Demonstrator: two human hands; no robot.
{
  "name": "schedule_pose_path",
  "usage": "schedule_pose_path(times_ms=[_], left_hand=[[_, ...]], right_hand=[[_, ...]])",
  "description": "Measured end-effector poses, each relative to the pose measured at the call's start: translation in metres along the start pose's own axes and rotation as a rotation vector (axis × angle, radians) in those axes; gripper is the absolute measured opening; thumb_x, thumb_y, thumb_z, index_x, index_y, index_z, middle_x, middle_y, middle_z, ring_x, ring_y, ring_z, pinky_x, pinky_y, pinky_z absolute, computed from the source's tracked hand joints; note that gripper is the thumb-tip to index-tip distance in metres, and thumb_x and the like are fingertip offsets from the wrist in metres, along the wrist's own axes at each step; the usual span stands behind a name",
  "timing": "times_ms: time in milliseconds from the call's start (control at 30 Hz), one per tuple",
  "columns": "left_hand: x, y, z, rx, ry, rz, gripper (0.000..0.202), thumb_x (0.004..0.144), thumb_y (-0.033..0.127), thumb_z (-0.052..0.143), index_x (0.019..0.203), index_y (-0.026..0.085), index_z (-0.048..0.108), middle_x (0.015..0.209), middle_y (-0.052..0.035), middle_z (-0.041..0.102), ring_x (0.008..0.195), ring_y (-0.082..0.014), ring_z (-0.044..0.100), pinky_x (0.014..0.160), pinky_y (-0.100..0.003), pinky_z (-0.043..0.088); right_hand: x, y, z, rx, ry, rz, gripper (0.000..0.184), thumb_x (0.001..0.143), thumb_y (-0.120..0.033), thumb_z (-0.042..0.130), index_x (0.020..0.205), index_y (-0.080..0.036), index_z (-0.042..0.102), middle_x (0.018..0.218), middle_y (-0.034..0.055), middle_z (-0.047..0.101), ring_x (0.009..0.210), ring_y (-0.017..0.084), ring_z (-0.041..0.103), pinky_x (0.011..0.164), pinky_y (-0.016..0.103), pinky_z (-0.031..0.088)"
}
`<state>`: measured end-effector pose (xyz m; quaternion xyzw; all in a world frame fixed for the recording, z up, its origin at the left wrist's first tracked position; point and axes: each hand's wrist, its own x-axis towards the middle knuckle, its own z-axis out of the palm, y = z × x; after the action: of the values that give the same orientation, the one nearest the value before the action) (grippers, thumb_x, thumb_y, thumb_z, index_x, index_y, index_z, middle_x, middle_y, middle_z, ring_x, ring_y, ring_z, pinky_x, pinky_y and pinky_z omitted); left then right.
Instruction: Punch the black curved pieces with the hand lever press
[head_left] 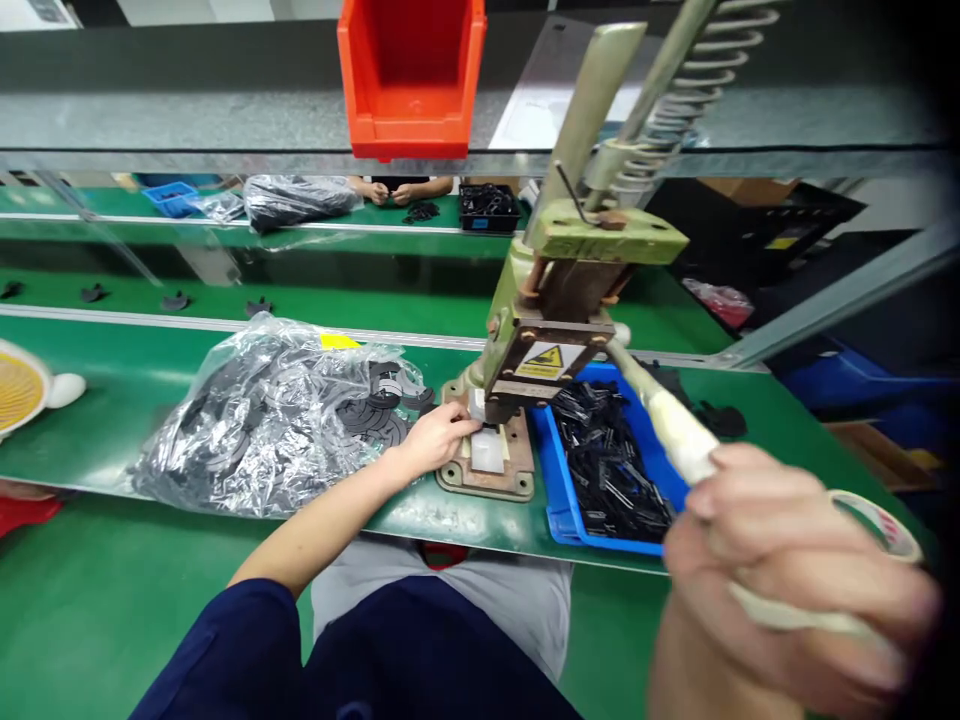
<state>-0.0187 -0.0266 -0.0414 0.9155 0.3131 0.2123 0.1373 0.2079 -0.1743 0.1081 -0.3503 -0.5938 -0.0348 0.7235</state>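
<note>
A green hand press (555, 300) stands on the bench, a yellow warning label on its front. My right hand (787, 560), blurred, is wrapped round the pale taped handle of its lever (675, 430), at the right. Under the ram, my left hand (439, 438) has its fingertips pinched together at the press base (487, 485). What they hold is mostly hidden, though something dark shows at the fingertips. Just left of that hand, curved dark grey pieces (375, 415) spill from a clear plastic bag (262, 420) full of similar parts.
A blue tray (559, 500) of black plastic parts stands right of the press, near a tape roll (877, 525). Overhead, an orange bin (412, 130) sits on the shelf's edge. Dark pieces (176, 300) lie spaced along a green strip; beyond, another person's hands (390, 192) handle small parts.
</note>
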Motion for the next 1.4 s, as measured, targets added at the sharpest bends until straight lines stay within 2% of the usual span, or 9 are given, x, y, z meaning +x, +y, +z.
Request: schedule_pose_path(times_ms=[33, 100, 200, 300, 400, 500, 867, 1167, 1400], left_hand=[[0.0, 0.0, 0.001, -0.008, 0.005, 0.002, 0.039, 0.095, 0.013, 0.043, 0.121, 0.02, 0.071, 0.111, -0.0092, 0.063, 0.104, -0.0199, 0.061, 0.094, -0.029, 0.051], [-0.002, 0.0, 0.001, -0.035, 0.005, 0.017, 0.038, 0.094, 0.011, 0.044, 0.12, 0.019, 0.071, 0.113, -0.0094, 0.064, 0.106, -0.02, 0.061, 0.095, -0.03, 0.051], [-0.004, -0.005, -0.008, -0.076, 0.005, 0.001, 0.037, 0.091, 0.01, 0.048, 0.119, 0.018, 0.071, 0.116, -0.0094, 0.064, 0.11, -0.0195, 0.062, 0.098, -0.03, 0.051], [-0.006, -0.017, -0.029, 0.001, -0.002, -0.189, 0.029, 0.092, 0.012, 0.05, 0.11, 0.016, 0.072, 0.112, -0.0104, 0.066, 0.107, -0.0212, 0.063, 0.098, -0.032, 0.051], [-0.003, -0.032, -0.05, 0.159, -0.124, -0.389, 0.025, 0.089, 0.016, 0.058, 0.11, 0.015, 0.071, 0.111, -0.0123, 0.066, 0.106, -0.0249, 0.064, 0.097, -0.035, 0.051], [0.006, -0.042, -0.057, 0.267, -0.279, -0.454, 0.024, 0.088, 0.021, 0.062, 0.109, 0.014, 0.071, 0.112, -0.0146, 0.065, 0.106, -0.0274, 0.065, 0.096, -0.037, 0.052], [0.037, -0.05, -0.053, 0.318, -0.454, -0.681, 0.04, 0.083, 0.013, 0.062, 0.123, 0.014, 0.066, 0.119, -0.0189, 0.071, 0.111, -0.0298, 0.069, 0.092, -0.036, 0.054], [0.022, -0.05, -0.057, 0.271, -0.442, -0.763, 0.02, 0.081, 0.016, 0.066, 0.1, 0.018, 0.069, 0.1, -0.0069, 0.075, 0.093, -0.021, 0.072, 0.08, -0.026, 0.053], [-0.003, -0.03, -0.061, 0.534, -0.215, -0.591, 0.027, 0.093, 0.013, 0.047, 0.113, 0.011, 0.065, 0.112, -0.0168, 0.067, 0.106, -0.0263, 0.066, 0.087, -0.034, 0.053]], right_hand=[[-0.017, 0.007, 0.002, 0.018, 0.06, -0.158, 0.042, 0.084, -0.04, 0.059, 0.05, -0.023, 0.04, 0.048, -0.0034, 0.045, 0.049, 0.016, 0.05, 0.065, 0.048, 0.045], [-0.043, 0.018, 0.006, -0.012, 0.113, -0.221, 0.039, 0.078, -0.029, 0.059, 0.048, -0.023, 0.036, 0.049, -0.0021, 0.048, 0.05, 0.019, 0.052, 0.064, 0.051, 0.045], [-0.059, 0.026, 0.01, -0.024, 0.174, -0.212, 0.037, 0.075, -0.026, 0.058, 0.048, -0.022, 0.033, 0.05, -0.0019, 0.05, 0.052, 0.02, 0.053, 0.064, 0.052, 0.046], [-0.061, 0.026, 0.01, -0.024, 0.184, -0.186, 0.035, 0.075, -0.026, 0.059, 0.049, -0.023, 0.036, 0.053, -0.0022, 0.053, 0.055, 0.019, 0.055, 0.067, 0.053, 0.047], [-0.061, 0.023, 0.012, -0.029, 0.23, -0.141, 0.034, 0.076, -0.027, 0.06, 0.051, -0.022, 0.037, 0.057, -0.0028, 0.055, 0.058, 0.019, 0.055, 0.072, 0.054, 0.049], [-0.062, 0.021, 0.015, -0.038, 0.258, -0.12, 0.033, 0.077, -0.027, 0.059, 0.053, -0.022, 0.037, 0.057, -0.0035, 0.054, 0.058, 0.018, 0.055, 0.072, 0.054, 0.05], [-0.068, 0.015, 0.0, 0.017, 0.062, -0.029, 0.016, 0.076, -0.019, 0.059, 0.063, -0.024, 0.05, 0.068, -0.0022, 0.059, 0.074, 0.021, 0.061, 0.088, 0.059, 0.051], [-0.07, 0.016, -0.001, 0.042, 0.041, -0.008, 0.014, 0.078, -0.022, 0.061, 0.067, -0.026, 0.055, 0.069, -0.0014, 0.06, 0.077, 0.022, 0.062, 0.093, 0.061, 0.051], [-0.07, 0.017, -0.002, 0.047, 0.061, -0.039, 0.014, 0.078, -0.019, 0.063, 0.067, -0.024, 0.055, 0.071, -0.002, 0.062, 0.078, 0.021, 0.063, 0.093, 0.059, 0.051]])
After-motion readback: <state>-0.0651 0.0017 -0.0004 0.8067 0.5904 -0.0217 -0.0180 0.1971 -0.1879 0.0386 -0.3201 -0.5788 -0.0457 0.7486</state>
